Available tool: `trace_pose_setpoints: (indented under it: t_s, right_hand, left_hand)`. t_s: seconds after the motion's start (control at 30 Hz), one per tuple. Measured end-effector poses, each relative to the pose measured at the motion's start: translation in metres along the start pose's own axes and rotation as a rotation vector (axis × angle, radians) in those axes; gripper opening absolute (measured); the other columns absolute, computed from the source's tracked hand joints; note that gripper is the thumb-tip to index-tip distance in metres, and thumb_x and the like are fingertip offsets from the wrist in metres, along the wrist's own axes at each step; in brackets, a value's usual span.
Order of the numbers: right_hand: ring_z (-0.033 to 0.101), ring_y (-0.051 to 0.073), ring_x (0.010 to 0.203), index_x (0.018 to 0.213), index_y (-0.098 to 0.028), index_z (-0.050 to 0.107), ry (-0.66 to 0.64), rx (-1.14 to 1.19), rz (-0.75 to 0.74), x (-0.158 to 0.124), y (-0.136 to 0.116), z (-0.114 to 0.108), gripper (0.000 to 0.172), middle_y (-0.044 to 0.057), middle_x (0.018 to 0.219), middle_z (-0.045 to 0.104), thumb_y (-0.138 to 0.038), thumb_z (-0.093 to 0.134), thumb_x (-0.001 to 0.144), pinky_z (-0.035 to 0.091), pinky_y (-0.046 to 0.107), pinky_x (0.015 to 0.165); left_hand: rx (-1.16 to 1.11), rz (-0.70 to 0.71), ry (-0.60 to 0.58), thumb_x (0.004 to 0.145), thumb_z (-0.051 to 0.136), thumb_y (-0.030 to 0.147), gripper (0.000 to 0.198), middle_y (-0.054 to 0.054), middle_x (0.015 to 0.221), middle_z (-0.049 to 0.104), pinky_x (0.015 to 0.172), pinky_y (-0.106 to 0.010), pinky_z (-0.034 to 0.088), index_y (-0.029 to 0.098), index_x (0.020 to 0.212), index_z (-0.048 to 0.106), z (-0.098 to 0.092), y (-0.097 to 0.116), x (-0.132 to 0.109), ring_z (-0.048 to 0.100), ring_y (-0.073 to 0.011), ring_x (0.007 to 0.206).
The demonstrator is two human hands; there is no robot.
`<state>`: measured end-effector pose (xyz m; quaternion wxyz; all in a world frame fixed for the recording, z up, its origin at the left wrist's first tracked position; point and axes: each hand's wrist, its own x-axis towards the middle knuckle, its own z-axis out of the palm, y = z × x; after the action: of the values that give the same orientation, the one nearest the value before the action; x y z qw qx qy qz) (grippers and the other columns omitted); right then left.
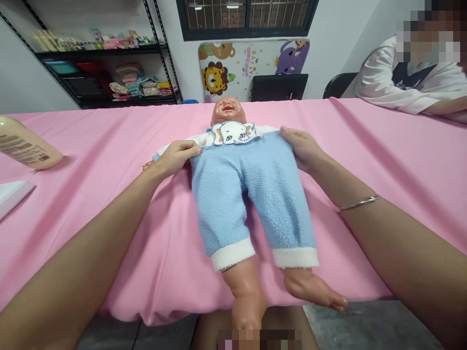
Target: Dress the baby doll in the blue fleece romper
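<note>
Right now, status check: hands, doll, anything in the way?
Left hand, right hand gripping waistband of blue fleece trousers. Baby doll on its back, legs in trousers. Bottle lying well left, apart.

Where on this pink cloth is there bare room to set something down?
Open pink cloth lies between the right hand and the seated person's sleeve, and between the bottle and the left hand. It is crowded around the doll, whose trousers both hands hold.

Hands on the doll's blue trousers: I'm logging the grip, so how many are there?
2: the left hand on one side of the waistband, the right hand on the other.
</note>
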<state>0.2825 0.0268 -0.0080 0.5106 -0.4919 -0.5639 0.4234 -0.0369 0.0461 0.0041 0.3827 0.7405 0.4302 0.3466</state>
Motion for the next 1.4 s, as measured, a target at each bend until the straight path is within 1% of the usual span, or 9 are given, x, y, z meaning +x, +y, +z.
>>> trace_pose_setpoints:
  t_s: [0.33, 0.47, 0.57, 0.67, 0.87, 0.93, 1.03, 1.1, 1.4]
  right_hand:
    - [0.023, 0.008, 0.051, 0.057, -0.018, 0.040, -0.003, -0.229, -0.079, 0.002, 0.000, 0.011, 0.050, -0.005, 0.055, 0.029, -0.054, 0.065, 0.079, 0.015, 0.025, 0.049]
    - [0.027, 0.008, 0.052, 0.054, -0.018, 0.036, -0.015, -0.361, -0.067, 0.002, 0.005, 0.004, 0.048, -0.005, 0.055, 0.031, -0.042, 0.065, 0.084, 0.020, 0.026, 0.052]
    - [0.029, 0.009, 0.051, 0.055, -0.018, 0.040, 0.170, -0.330, -0.046, 0.003, 0.010, -0.003, 0.039, -0.004, 0.054, 0.033, -0.027, 0.056, 0.090, 0.023, 0.026, 0.053]
    - [0.033, 0.010, 0.052, 0.053, -0.018, 0.042, 0.092, -0.441, -0.026, 0.005, 0.018, -0.005, 0.038, -0.003, 0.052, 0.038, -0.022, 0.057, 0.088, 0.027, 0.028, 0.055]
    - [0.051, 0.017, 0.073, 0.074, -0.018, 0.052, 0.265, -0.563, -0.482, -0.013, -0.008, 0.021, 0.013, 0.003, 0.078, 0.058, -0.015, 0.064, 0.077, 0.038, 0.030, 0.068]
    - [0.050, 0.015, 0.070, 0.076, -0.017, 0.052, 0.099, -0.532, -0.667, -0.040, -0.036, 0.041, 0.014, 0.002, 0.077, 0.057, -0.024, 0.062, 0.083, 0.038, 0.028, 0.066]
    - [0.049, 0.013, 0.068, 0.082, -0.016, 0.056, -0.544, -0.564, -0.764, -0.088, -0.073, 0.076, 0.027, 0.001, 0.076, 0.057, -0.041, 0.062, 0.087, 0.037, 0.026, 0.063]
    - [0.048, 0.013, 0.068, 0.087, -0.014, 0.060, -0.777, -0.709, -0.783, -0.113, -0.084, 0.094, 0.033, 0.004, 0.081, 0.057, -0.046, 0.063, 0.086, 0.034, 0.026, 0.058]
    - [0.045, 0.018, 0.070, 0.076, -0.012, 0.063, -0.803, -1.001, -0.919, -0.136, -0.089, 0.104, 0.015, 0.009, 0.079, 0.053, -0.017, 0.058, 0.089, 0.025, 0.029, 0.047]
  left_hand:
    - [-0.273, -0.058, 0.158, 0.060, 0.056, 0.033, 0.016, 0.000, 0.056, 0.034, 0.051, -0.027, 0.029, 0.018, 0.058, 0.050, 0.002, 0.005, -0.001, 0.035, -0.0135, 0.053]
    - [-0.161, -0.055, 0.167, 0.068, 0.065, 0.044, 0.036, 0.003, 0.057, 0.033, 0.050, -0.024, 0.027, 0.019, 0.056, 0.041, 0.009, 0.003, -0.002, 0.033, -0.0104, 0.052]
    - [-0.109, -0.015, 0.076, 0.073, 0.062, 0.058, 0.043, 0.001, 0.064, 0.043, 0.057, -0.025, 0.037, 0.019, 0.064, 0.046, 0.009, 0.003, -0.004, 0.042, -0.0122, 0.059]
    - [0.096, 0.022, -0.092, 0.074, 0.063, 0.058, 0.044, 0.001, 0.065, 0.046, 0.061, -0.026, 0.038, 0.018, 0.061, 0.049, 0.007, -0.002, -0.003, 0.043, -0.0128, 0.062]
    - [0.110, 0.105, 0.228, 0.086, 0.053, 0.051, 0.038, 0.001, 0.065, 0.045, 0.058, -0.026, 0.033, 0.019, 0.068, 0.046, 0.005, -0.017, 0.006, 0.042, -0.0134, 0.062]
    - [0.179, 0.104, 0.241, 0.088, 0.048, 0.055, 0.041, 0.001, 0.065, 0.045, 0.059, -0.027, 0.032, 0.019, 0.067, 0.045, 0.009, -0.019, 0.008, 0.041, -0.0137, 0.063]
    - [0.236, 0.102, 0.256, 0.088, 0.042, 0.059, 0.046, 0.001, 0.065, 0.042, 0.060, -0.028, 0.031, 0.019, 0.067, 0.042, 0.015, -0.021, 0.009, 0.040, -0.0142, 0.063]
    - [0.242, 0.099, 0.268, 0.089, 0.042, 0.058, 0.045, 0.002, 0.065, 0.041, 0.060, -0.029, 0.031, 0.019, 0.066, 0.041, 0.018, -0.021, 0.010, 0.039, -0.0140, 0.062]
    - [0.273, 0.062, 0.283, 0.092, 0.044, 0.045, 0.038, 0.002, 0.064, 0.043, 0.059, -0.027, 0.030, 0.019, 0.065, 0.041, 0.020, -0.015, 0.008, 0.039, -0.0139, 0.062]
